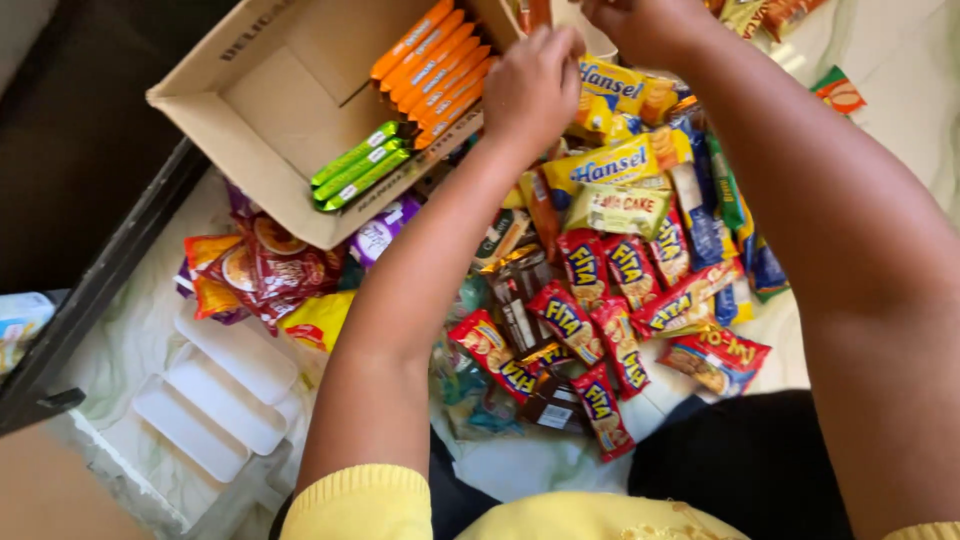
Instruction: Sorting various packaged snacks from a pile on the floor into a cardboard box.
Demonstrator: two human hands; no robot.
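Note:
My left hand [533, 82] reaches forward with its fingers curled at the near right corner of an open cardboard box [262, 92], right beside a row of orange snack bars [435, 68] standing in it; what it grips is hidden. Three green bars [360, 165] lie lower in the box. My right hand [645, 25] is closed at the top edge, above yellow biscuit packs [610, 165]; whether it holds anything is hidden. Between my arms lies a heap of small red snack packets [590, 300].
More red and orange snack bags [265, 270] and a purple pack [380, 232] lie under the box's near edge. White plastic trays [215, 395] sit at lower left. A dark ledge [95, 290] runs along the left. Blue packets [735, 240] lie by my right arm.

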